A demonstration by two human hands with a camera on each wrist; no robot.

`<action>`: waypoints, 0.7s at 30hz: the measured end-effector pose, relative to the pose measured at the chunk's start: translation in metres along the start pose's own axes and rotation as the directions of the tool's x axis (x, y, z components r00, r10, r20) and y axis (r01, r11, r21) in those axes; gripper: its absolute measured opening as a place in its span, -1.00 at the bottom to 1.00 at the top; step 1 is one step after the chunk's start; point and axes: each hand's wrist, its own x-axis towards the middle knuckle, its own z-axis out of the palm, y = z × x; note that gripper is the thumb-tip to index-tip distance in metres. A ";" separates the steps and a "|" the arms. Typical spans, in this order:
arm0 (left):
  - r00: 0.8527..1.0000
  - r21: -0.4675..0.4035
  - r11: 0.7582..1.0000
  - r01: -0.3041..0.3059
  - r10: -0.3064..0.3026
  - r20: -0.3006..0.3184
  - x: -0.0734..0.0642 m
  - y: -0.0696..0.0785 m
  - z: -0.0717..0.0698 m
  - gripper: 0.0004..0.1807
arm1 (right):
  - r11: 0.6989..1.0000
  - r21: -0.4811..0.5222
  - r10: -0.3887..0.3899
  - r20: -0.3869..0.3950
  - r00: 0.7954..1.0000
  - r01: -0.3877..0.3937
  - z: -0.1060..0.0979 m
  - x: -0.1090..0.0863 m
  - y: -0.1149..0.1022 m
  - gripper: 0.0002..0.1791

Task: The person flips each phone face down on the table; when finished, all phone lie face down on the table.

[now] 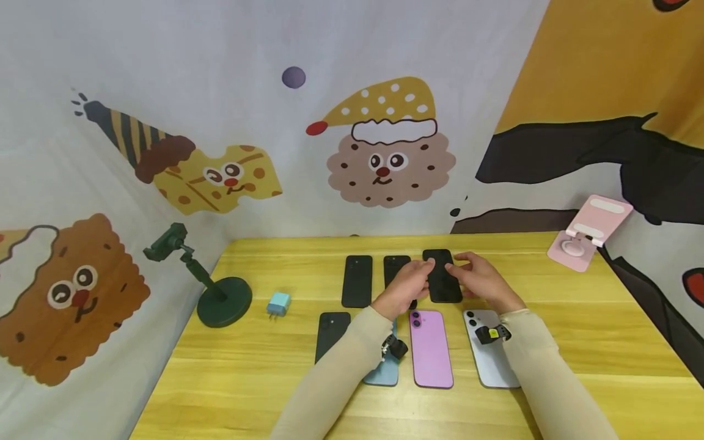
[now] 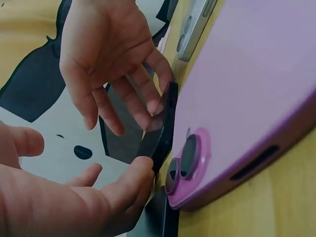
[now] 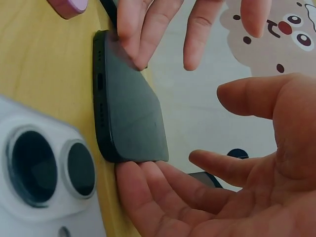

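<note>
A black phone (image 1: 444, 282) lies glossy screen up at the right end of the back row. My left hand (image 1: 408, 284) is at its left long edge, fingertips touching the side. From the right, my right hand (image 1: 484, 282) meets the opposite edge; in the right wrist view its lower fingers (image 3: 143, 190) rest against the phone's side (image 3: 131, 108), with the thumb raised apart. Neither hand curls round the phone. Partly hidden behind my left hand is another dark phone (image 1: 396, 267). A pink phone (image 1: 431, 351) lies just in front, camera side up.
Left of these lie two more dark phones (image 1: 357, 281). A light blue phone (image 1: 385, 373) and a white phone (image 1: 489, 360) are partly under my forearms. A blue charger plug (image 1: 278, 304) and green stand (image 1: 224, 302) are left; a pink folding stand (image 1: 591, 229) is back right.
</note>
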 end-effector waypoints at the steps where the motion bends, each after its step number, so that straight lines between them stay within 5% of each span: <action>1: 1.000 0.000 1.000 -0.007 0.007 -0.010 0.000 0.001 0.000 -0.29 | 1.000 0.004 0.000 0.000 1.000 0.000 0.000 0.001 -0.001 -0.03; 11: 0.998 -0.006 1.000 -0.031 0.030 -0.057 -0.001 -0.002 -0.001 -0.53 | 0.998 -0.023 -0.054 0.025 0.998 0.055 0.006 -0.005 -0.003 -0.18; 21: 0.996 -0.020 0.997 -0.070 0.068 -0.060 0.007 -0.005 -0.002 -0.38 | 0.993 -0.079 -0.090 0.023 0.996 0.092 0.016 -0.008 -0.006 -0.22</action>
